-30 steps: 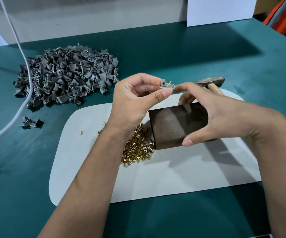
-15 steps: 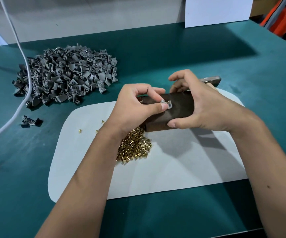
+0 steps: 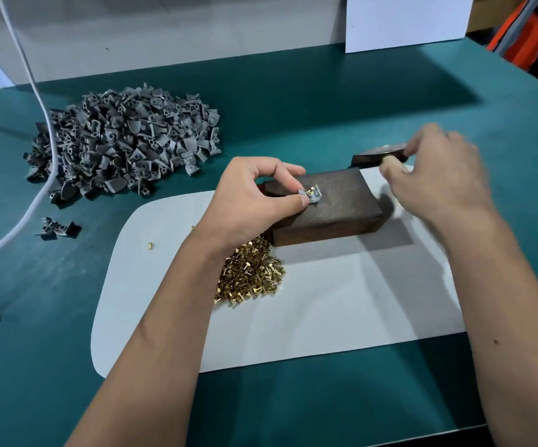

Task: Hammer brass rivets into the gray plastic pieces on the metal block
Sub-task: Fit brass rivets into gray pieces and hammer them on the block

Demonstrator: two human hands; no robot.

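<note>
Left grip (image 3: 254,201) pinches gray piece (image 3: 309,195) on block (image 3: 335,201), rivet (image 3: 310,190) upright; right grip (image 3: 438,175) blurred, seemingly loose.

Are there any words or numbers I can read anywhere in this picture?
None: no words, numbers or signs show anywhere.
The white board at the back is blank.
The metal block, white mat and hammer head show no readable marks.
</note>
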